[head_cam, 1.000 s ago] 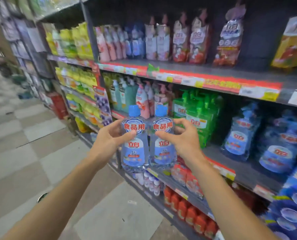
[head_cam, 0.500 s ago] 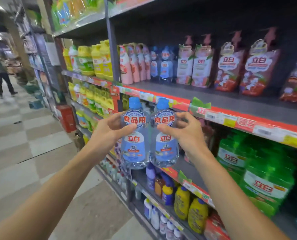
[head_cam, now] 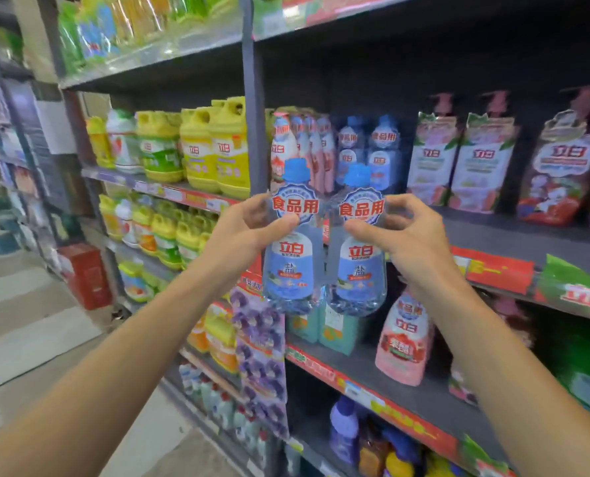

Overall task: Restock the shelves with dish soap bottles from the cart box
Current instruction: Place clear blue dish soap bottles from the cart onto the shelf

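Where hands meet: the two dish soap bottles stand upright, sides touching.
Left hand [head_cam: 242,232]: clamps the left bottle [head_cam: 291,242].
Right hand [head_cam: 410,235]: clamps the right bottle [head_cam: 359,249].
Position: in the air before the shelf edge [head_cam: 493,270].
Room: bare shelf board [head_cam: 513,235] right of the hands.

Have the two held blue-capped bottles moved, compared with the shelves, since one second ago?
Yes. The two bottles have risen from the green-bottle shelf level toward the shelf holding matching bottles.
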A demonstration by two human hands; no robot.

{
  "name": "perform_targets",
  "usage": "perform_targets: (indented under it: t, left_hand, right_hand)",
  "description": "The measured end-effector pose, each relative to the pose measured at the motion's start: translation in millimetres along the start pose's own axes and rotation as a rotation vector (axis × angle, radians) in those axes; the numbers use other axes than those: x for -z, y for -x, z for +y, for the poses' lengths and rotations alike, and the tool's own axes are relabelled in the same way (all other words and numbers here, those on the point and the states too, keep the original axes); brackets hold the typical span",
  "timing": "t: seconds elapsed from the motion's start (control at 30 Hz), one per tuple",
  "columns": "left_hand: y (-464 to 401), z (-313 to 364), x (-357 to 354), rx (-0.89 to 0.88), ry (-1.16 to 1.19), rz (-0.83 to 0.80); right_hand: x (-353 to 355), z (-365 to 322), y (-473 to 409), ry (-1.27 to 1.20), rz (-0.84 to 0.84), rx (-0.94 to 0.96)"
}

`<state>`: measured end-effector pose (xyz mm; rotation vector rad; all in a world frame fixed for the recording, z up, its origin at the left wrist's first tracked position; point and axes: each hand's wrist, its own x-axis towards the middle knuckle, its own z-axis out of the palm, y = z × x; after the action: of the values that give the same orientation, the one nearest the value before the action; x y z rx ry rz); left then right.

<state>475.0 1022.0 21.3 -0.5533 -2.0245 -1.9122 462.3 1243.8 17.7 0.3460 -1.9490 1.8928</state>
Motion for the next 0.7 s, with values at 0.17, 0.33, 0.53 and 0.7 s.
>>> perform_targets:
  t: [0.17, 0.33, 0.53, 0.7]
  left_hand:
    - [-76, -3, 31, -0.048, 0.079, -0.053]
    - [-147, -5, 32, -0.121, 0.112, -0.142]
    - [-204, -21, 16, -0.202, 0.103, -0.165]
    - [-244, -49, 8, -0.230, 0.122, -0.220]
  right_hand:
    - [-31, -18, -44, 0.027, 0.103, 0.062]
    - [-40, -28, -93, 0.061, 0.210, 0.123]
    - [-38, -16, -148, 0.106, 0.286, 0.169]
    - [-33, 6, -181, 0.095, 0.339, 0.164]
